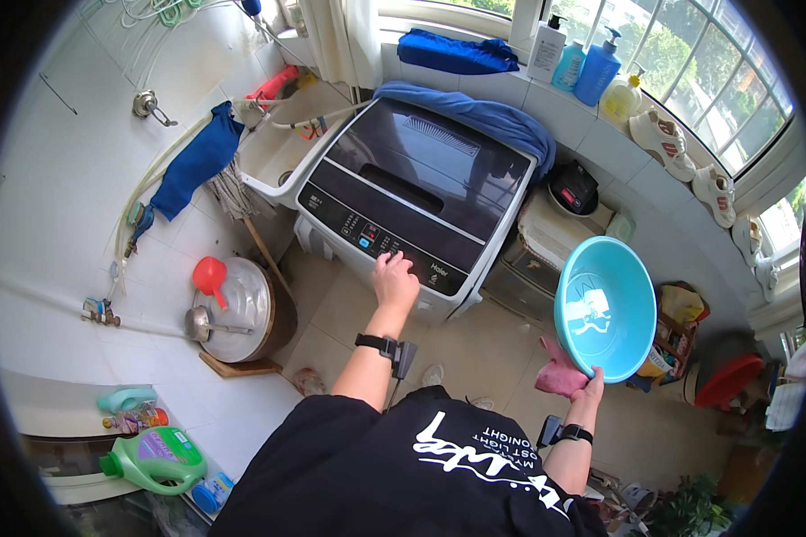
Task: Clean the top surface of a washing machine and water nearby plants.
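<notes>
My left hand (pixel 396 279) reaches over the front of a top-loading washing machine (pixel 497 170), its fingertips at the dark control panel (pixel 354 228). Those fingers are bent, slightly apart and hold nothing. The machine's dark lid is down, and a few lights glow on the panel. My right hand (pixel 587 390) grips the lower rim of a turquoise plastic basin (pixel 636 309), which is tilted so that its inside shows. A pink cloth (pixel 560 374) hangs beside the basin at that same hand; how the fingers hold it is partly hidden.
A sink (pixel 269 170) stands left of the machine. A lidded round pot (pixel 258 304) carries a red dipper (pixel 210 279) and a metal ladle (pixel 199 324). Bottles (pixel 597 72) and white shoes (pixel 663 143) line the window ledge. A green detergent jug (pixel 157 459) is at lower left.
</notes>
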Demonstrator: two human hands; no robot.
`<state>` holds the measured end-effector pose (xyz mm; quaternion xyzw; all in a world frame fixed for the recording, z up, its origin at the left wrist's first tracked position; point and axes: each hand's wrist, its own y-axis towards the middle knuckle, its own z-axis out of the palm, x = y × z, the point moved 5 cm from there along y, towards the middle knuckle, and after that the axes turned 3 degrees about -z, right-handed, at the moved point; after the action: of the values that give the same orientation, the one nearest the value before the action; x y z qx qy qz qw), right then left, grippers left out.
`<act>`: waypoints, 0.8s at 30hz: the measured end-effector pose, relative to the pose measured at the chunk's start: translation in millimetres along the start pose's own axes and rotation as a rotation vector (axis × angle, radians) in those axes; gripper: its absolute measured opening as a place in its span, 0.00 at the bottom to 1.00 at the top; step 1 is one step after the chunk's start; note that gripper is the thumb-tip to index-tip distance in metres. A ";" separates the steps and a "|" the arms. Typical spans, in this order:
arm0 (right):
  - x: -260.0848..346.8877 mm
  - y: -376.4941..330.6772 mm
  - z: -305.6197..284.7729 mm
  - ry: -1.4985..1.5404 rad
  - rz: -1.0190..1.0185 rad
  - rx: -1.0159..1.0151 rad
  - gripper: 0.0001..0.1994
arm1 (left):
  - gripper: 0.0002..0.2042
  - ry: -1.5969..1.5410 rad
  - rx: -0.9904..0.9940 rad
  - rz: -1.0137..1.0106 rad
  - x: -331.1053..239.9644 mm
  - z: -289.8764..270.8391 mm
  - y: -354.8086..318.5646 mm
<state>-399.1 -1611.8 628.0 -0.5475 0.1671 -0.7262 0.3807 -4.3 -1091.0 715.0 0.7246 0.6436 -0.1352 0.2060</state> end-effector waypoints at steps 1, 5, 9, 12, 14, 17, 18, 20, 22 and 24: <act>8.2 -1.9 -10.2 0.032 -0.010 -0.002 0.32 | 0.13 -0.081 -0.096 0.102 -34.8 -5.6 -2.1; 39.7 6.7 -56.0 0.072 -0.042 -0.018 0.31 | 0.17 -0.297 -0.174 0.337 -154.3 14.0 -28.9; 94.0 25.8 -99.3 -0.022 -0.143 -0.029 0.29 | 0.18 -0.510 0.114 0.296 -250.9 90.7 -76.0; 151.6 30.6 -165.8 -0.095 -0.220 -0.076 0.27 | 0.20 -0.692 0.493 0.170 -354.5 161.4 -125.7; 193.4 32.9 -215.4 -0.150 -0.264 -0.104 0.27 | 0.24 -0.735 0.722 0.050 -421.4 210.5 -166.8; 265.2 36.9 -291.1 -0.200 -0.324 -0.144 0.25 | 0.31 -0.752 1.027 -0.200 -515.3 278.1 -240.4; 290.2 38.9 -315.8 -0.198 -0.328 -0.150 0.25 | 0.34 -0.769 1.104 -0.244 -547.6 296.5 -265.7; 334.1 39.6 -361.2 -0.166 -0.299 -0.146 0.25 | 0.37 -0.833 1.237 -0.299 -597.2 324.6 -311.1; 377.2 45.2 -403.7 -0.183 -0.272 -0.122 0.26 | 0.40 -0.904 1.384 -0.342 -651.7 349.8 -347.5; 414.9 47.8 -451.8 -0.207 -0.254 -0.122 0.26 | 0.37 -0.820 1.400 -0.325 -694.5 368.5 -381.4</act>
<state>-844.0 -2027.2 717.9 -0.6582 0.1002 -0.6968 0.2669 -449.6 -1841.2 664.0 0.4763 0.3810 -0.7865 -0.0967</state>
